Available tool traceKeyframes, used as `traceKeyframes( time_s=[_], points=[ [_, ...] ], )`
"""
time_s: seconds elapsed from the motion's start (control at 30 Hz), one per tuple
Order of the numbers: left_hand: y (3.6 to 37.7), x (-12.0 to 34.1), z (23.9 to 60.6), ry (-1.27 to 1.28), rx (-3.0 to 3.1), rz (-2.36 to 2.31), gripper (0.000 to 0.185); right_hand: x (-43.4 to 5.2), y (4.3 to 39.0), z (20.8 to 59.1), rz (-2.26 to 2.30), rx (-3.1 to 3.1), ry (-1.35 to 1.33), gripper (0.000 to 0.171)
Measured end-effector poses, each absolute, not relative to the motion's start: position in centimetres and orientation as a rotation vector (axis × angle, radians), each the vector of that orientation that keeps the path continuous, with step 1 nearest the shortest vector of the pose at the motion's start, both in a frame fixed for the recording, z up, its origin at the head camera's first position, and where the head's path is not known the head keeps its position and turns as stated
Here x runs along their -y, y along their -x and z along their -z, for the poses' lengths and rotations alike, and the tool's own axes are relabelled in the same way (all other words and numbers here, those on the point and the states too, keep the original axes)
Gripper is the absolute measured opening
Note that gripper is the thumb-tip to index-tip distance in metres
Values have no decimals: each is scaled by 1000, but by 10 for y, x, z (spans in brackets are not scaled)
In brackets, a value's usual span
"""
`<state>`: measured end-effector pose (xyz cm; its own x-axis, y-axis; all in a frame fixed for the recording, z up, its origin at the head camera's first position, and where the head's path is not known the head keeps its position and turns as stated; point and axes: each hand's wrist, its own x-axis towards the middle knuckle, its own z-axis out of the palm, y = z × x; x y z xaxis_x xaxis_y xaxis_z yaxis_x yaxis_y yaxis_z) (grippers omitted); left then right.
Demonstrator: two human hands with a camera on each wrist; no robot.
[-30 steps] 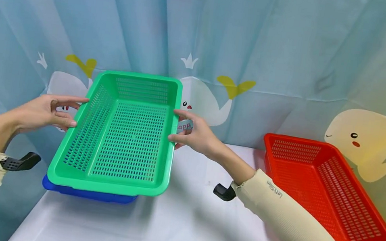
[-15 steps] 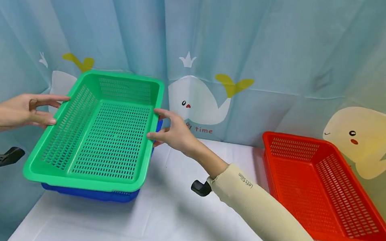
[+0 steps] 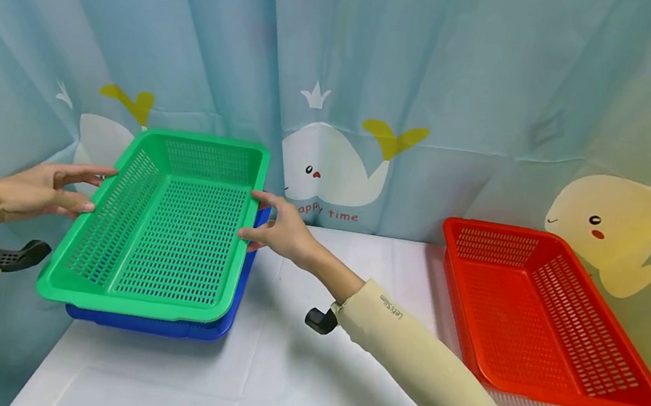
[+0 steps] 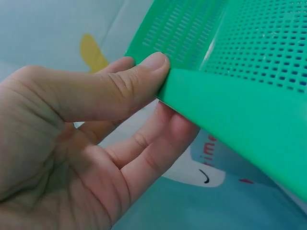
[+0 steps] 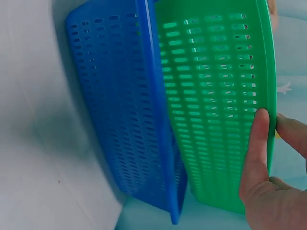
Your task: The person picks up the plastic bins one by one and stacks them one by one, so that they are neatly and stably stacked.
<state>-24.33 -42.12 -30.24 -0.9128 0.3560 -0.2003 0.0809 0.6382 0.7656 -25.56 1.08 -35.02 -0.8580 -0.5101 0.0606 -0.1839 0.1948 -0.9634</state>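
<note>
A green perforated plastic basket (image 3: 185, 239) is held up between both hands at the left of the head view. My left hand (image 3: 45, 193) pinches its left rim, thumb on top and fingers beneath, as the left wrist view shows close up. On the opposite rim, my right hand (image 3: 284, 232) grips with the thumb and fingers. Directly below sits a blue basket (image 3: 161, 327) of similar shape, mostly covered by the green one. In the right wrist view the green basket's lower part overlaps the blue basket's rim (image 5: 160, 105), while its upper wall stands clear above.
A red perforated basket (image 3: 537, 327) stands on the right side of the white-covered table (image 3: 300, 392), seemingly over a paler one showing beneath its edge. A light blue curtain (image 3: 371, 44) with whale prints hangs behind and along the left.
Both hands have carried the green basket left, then slightly lower, over the blue basket. The blue and red baskets have stayed in place.
</note>
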Motion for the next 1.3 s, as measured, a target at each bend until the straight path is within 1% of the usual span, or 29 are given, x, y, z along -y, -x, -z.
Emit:
traceKeyframes(
  time_s=[0.17,0.8,1.3],
  points=[
    [248,423,314,-398,-2466,-1202,72,-8,255,361,1721,-2171,619,81],
    [258,426,357,-361,-2357,-1272,73,-3,255,394,1714,-2159,536,82],
    [261,423,369,-376,-2314,-1267,73,-2,252,404,1738,-2131,498,83]
  ],
)
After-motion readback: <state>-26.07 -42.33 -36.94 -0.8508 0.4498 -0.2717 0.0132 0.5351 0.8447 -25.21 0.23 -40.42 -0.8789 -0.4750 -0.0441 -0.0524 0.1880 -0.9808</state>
